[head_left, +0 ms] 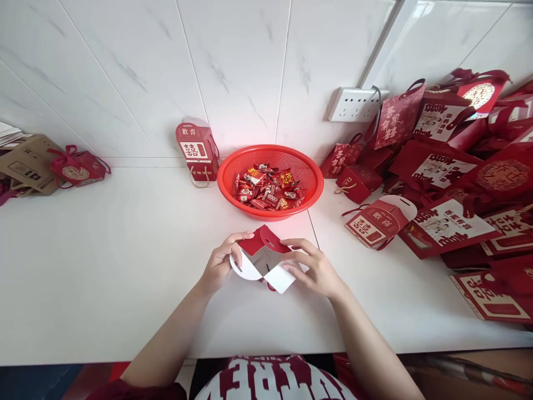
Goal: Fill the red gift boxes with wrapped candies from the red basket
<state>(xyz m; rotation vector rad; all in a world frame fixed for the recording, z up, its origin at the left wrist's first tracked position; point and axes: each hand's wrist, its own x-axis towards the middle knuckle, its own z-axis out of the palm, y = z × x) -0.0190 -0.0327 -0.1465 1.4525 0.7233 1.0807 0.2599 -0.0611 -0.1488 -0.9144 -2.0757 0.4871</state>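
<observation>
An open red gift box [268,260] with a white and grey inside is held just above the white table, its flaps spread apart. My left hand [222,261] grips the box's left side, thumb over the rounded white flap. At the right side my right hand [314,266] has its fingers on the red and white flaps, holding the box from that side. Behind the box stands a red mesh basket [225,191], with many small wrapped candies [268,189] inside it.
A closed red box [195,150] stands left of the basket against the tiled wall. At far left are another red box [79,166] and a brown carton [31,166]. Many red boxes [445,222] are piled on the right, below a power strip [353,104]. The white table [104,266] lies beneath.
</observation>
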